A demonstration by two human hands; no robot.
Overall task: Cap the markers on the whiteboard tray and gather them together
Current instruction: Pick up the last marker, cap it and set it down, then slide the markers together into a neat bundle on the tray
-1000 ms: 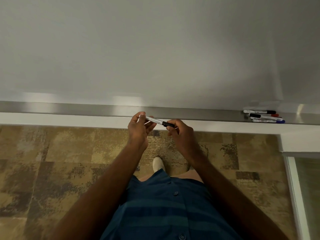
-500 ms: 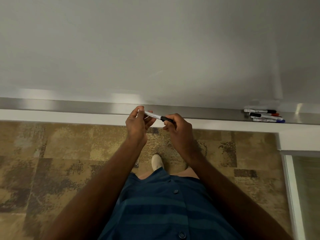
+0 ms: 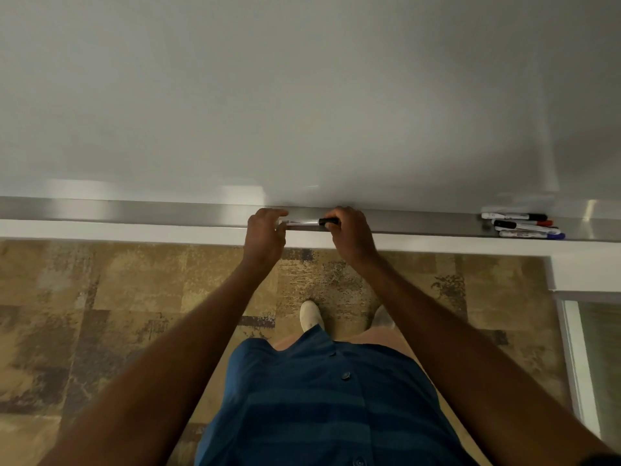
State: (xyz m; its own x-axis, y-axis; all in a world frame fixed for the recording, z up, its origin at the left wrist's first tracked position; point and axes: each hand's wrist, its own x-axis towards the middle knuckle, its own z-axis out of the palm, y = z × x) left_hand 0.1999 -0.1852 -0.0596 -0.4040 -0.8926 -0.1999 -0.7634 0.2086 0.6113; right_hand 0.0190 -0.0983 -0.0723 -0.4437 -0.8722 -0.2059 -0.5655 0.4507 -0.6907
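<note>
A white marker with a black cap (image 3: 304, 222) lies level over the metal whiteboard tray (image 3: 134, 211), held at both ends. My left hand (image 3: 265, 233) grips its white barrel end. My right hand (image 3: 351, 235) pinches the black cap end. The cap sits on the barrel. At the tray's far right lies a group of capped markers (image 3: 522, 225): black, red, black and blue caps, close together. I cannot tell whether the held marker touches the tray.
The whiteboard (image 3: 302, 95) fills the upper view. A white ledge (image 3: 100, 230) runs under the tray. Below are patterned carpet (image 3: 100, 314), my shoes (image 3: 311, 314) and a glass panel frame (image 3: 574, 348) at the right.
Both hands have carried the marker up and away from my body, from in front of the ledge to over the tray. The marker has gone from tilted to level.
</note>
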